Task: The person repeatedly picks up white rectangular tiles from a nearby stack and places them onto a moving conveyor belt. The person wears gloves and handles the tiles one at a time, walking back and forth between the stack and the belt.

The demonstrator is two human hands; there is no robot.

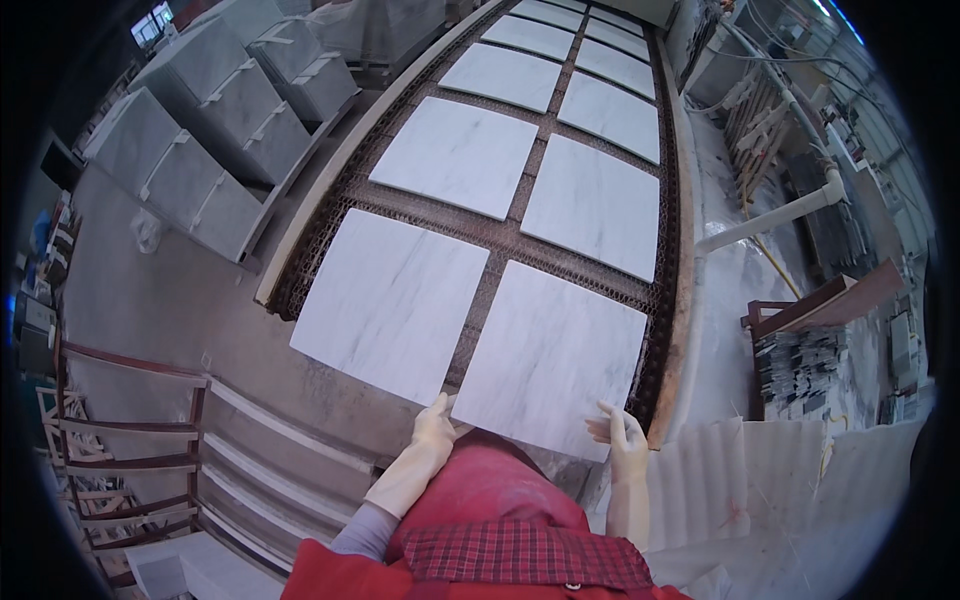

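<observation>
Two rows of white, grey-veined marble slabs lie flat on a mesh conveyor. My hands are in pale rubber gloves at the near end, by the closest right-hand marble slab. My left hand is closed at that slab's near left corner, its fingertips by the gap beside the neighbouring slab. At the near right corner is my right hand, thumb and fingers apart over the slab's edge. Its contact with the stone is hard to make out.
Tall grey-white blocks of stacked slabs stand on the left. A brown metal rack and pale rails are at lower left. On the right are a white pipe, a stack of dark slabs and corrugated sheeting.
</observation>
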